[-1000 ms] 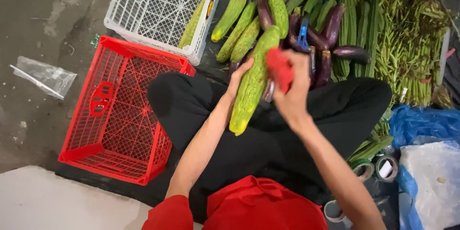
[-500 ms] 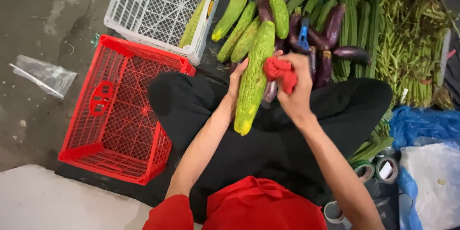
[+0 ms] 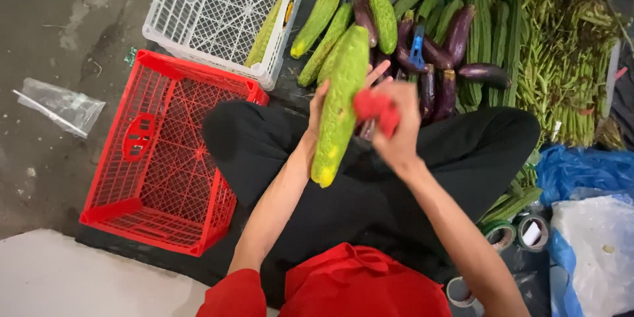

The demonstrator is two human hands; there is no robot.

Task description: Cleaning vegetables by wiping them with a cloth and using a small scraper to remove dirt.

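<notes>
Behind the long green gourd [image 3: 339, 102] my left hand [image 3: 317, 109] is mostly hidden, only the thumb side and some fingertips showing past its edge, its grip closed around the gourd's middle so that it hangs upright over my lap, yellowish tip down. My right hand [image 3: 396, 129] has its grip shut on a bunched red cloth [image 3: 375, 107], pressed against the gourd's right flank; how much of the cloth is in my palm I cannot tell. Since a second ago the gourd has stood up straighter and the cloth has slid lower along it, from near the top to about the middle. My black-trousered knees fill the space below, and my red shirt is cut off at the bottom edge. To my left lie a red crate [image 3: 165, 158] and, beyond it, a white crate [image 3: 224, 13] with one gourd leaning inside. Ahead lies a heap of green gourds [image 3: 323, 6], dark aubergines [image 3: 456, 39] with a small blue tool among them, and long beans [image 3: 561, 59]. Tape rolls [image 3: 515, 231] and blue plastic bags [image 3: 581, 172] sit at my right, partly cut off.
</notes>
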